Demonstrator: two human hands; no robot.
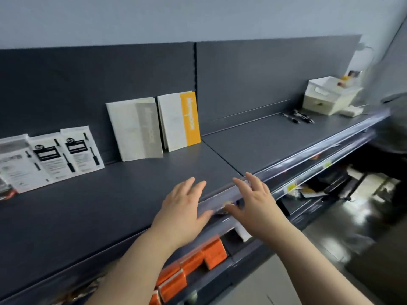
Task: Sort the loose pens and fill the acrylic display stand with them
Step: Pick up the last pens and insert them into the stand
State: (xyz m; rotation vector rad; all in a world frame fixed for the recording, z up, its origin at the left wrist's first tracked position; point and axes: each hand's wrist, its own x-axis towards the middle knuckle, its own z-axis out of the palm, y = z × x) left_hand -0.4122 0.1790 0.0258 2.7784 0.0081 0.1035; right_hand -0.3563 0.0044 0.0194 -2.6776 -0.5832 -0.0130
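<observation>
Several loose black pens lie on the dark grey shelf far to the right, near a white box. No acrylic stand is plainly visible. My left hand hovers with straight fingers over the shelf's front edge. My right hand is beside it, fingers spread over the clear price rail. Neither hand holds anything. The pens are far from both hands.
Two notebooks, one grey and one with an orange band, lean on the back panel. White product packets stand at the left. Orange boxes sit on the lower shelf. The floor is at the right.
</observation>
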